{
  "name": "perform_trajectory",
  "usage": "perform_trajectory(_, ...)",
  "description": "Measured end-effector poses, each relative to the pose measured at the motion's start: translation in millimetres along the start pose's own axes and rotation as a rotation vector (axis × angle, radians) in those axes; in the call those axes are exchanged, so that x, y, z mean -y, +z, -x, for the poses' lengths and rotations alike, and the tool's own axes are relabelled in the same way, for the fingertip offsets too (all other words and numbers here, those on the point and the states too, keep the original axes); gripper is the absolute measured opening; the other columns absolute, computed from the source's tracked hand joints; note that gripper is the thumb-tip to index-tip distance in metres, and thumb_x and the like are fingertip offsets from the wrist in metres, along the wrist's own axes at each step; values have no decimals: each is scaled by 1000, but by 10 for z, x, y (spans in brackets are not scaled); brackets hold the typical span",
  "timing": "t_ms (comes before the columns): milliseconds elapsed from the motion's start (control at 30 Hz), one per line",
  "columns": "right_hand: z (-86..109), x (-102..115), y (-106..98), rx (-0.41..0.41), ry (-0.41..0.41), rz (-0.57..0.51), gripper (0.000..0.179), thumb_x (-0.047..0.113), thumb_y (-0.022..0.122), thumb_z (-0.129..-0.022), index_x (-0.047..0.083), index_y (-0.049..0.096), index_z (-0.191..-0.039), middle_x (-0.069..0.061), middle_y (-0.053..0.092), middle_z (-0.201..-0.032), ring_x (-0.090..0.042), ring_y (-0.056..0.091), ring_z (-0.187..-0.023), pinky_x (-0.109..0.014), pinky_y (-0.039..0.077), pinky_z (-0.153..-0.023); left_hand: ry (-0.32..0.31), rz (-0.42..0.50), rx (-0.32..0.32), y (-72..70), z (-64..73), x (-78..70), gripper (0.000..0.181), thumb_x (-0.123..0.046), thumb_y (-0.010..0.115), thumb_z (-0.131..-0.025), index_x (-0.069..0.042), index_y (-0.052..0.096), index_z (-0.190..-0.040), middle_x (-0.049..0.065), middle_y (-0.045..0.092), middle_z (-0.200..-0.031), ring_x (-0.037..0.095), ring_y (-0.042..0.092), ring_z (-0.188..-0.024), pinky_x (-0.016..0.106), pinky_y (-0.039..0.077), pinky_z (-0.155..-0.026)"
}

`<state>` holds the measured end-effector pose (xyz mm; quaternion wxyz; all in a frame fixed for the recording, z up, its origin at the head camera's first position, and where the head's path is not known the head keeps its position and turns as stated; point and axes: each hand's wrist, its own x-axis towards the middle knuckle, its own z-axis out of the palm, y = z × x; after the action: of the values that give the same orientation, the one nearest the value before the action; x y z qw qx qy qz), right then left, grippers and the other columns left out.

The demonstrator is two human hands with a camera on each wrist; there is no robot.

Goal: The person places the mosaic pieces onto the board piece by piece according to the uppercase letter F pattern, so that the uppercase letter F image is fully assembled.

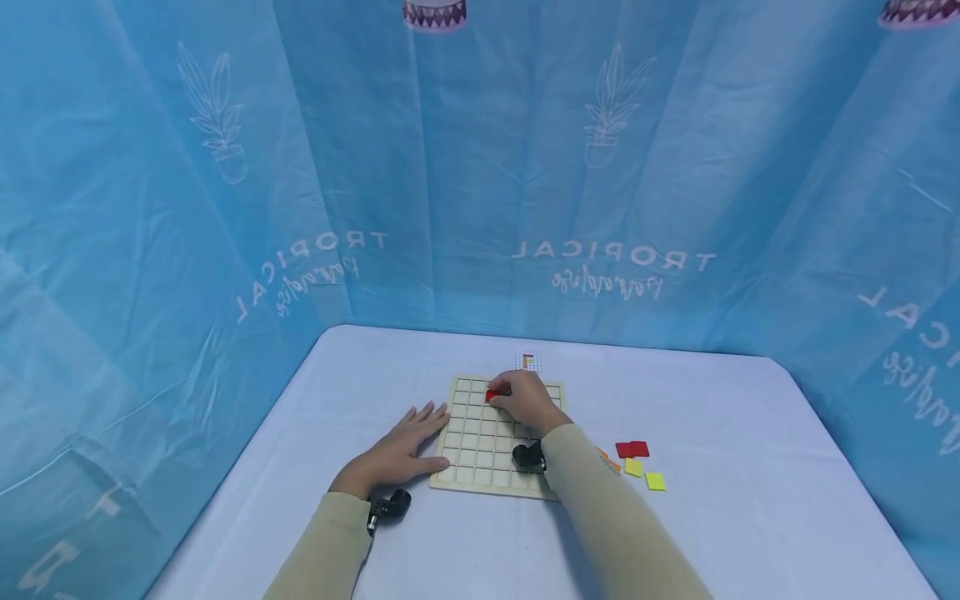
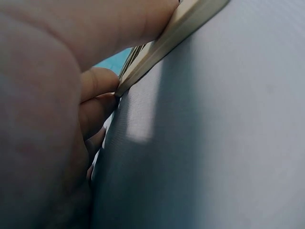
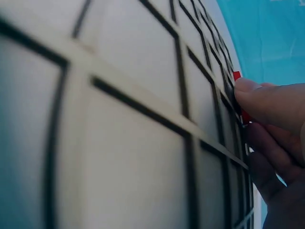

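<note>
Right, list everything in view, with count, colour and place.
grid board: 1, pale wood, on the table
red tile: at least 1, red, at the right hand's fingertips
loose red tiles: 2 visible, red, right of the board
yellow tiles: 2, yellow, nearer than the loose red ones
orange tiles: count unclear, orange, partly behind the right sleeve
pattern card: 1, white with coloured squares, beyond the board
table: 1, white, underneath
printed curtain: panel count unclear, blue, around the table
wrist cameras: 2, black, at the wrists
sleeves: 2, beige, on the arms
left hand: 1, bare, at the board's left edge
right hand: 1, bare, over the board
</note>
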<state>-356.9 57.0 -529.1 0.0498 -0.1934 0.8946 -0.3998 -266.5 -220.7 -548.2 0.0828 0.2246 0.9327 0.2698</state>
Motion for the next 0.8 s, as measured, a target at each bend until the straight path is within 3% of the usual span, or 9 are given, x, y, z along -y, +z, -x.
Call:
perform_trajectory(200, 15, -27, 47, -27, -16, -24, 25, 8, 80, -96, 7, 78, -121, -3, 73, -115, -21, 68, -110, -41, 56, -96, 18, -4, 1, 0, -7, 2, 88, -60, 68, -97, -14, 37, -166, 1, 23, -173, 28, 8, -160, 53, 7, -127)
perform_trajectory(500, 9, -80, 56, -29, 23, -35, 26, 15, 83, -94, 13, 79, -119, 2, 73, -115, -16, 67, -110, -37, 55, -98, 16, -17, 7, -11, -6, 2, 89, -61, 67, -97, -15, 36, -166, 1, 22, -173, 26, 8, -160, 50, 6, -127)
perform_trajectory(800, 107, -121, 6, -68, -19, -76, 29, 17, 82, -96, 8, 78, -123, 2, 74, -114, -16, 68, -107, -38, 57, -95, 4, -14, 7, 2, -2, 11, 89, -61, 67, -97, -15, 35, -166, -1, 21, -173, 26, 7, -160, 49, 5, -128)
